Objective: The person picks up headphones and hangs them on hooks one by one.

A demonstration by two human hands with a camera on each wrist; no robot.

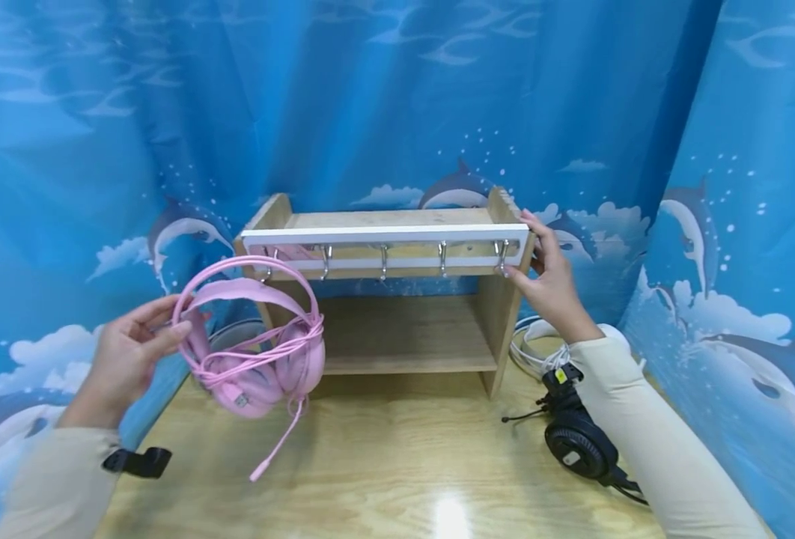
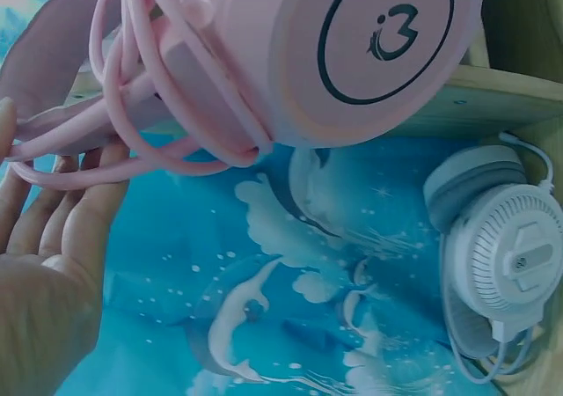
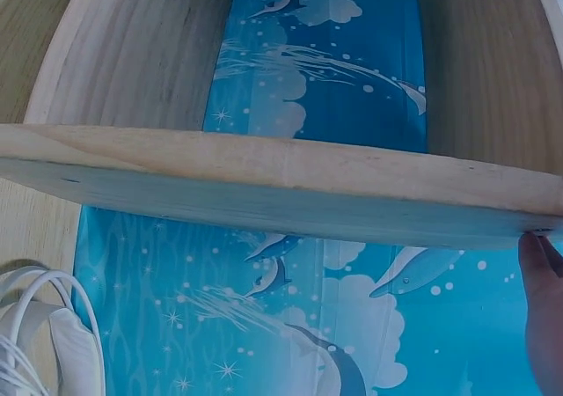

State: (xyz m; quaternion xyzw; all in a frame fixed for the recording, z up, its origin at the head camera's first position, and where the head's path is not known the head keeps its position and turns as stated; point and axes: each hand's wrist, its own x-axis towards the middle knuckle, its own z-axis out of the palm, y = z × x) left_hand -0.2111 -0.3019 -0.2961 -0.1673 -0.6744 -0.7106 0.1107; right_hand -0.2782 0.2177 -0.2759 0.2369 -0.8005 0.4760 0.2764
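A pink headset [image 1: 256, 344] with its cable wound round it hangs from my left hand [image 1: 131, 355], whose thumb and fingers pinch the headband. Its boom microphone points down over the table, and in the left wrist view an earcup [image 2: 369, 53] faces the camera. Just behind the headset stands a wooden shelf [image 1: 404, 337] with a white hook rail [image 1: 384, 236] along its upper front. My right hand [image 1: 552, 281] grips the rail's right end and the shelf's side, thumb near the last hook [image 1: 501, 254]. In the right wrist view only part of that hand shows at the edge.
A black headset [image 1: 579, 442] lies on the table right of the shelf, partly under my right forearm. Behind it rests a white headset [image 1: 535, 348]. Another light headset [image 2: 510, 246] sits left of the shelf. Blue dolphin-print curtains [image 1: 397, 112] surround the table.
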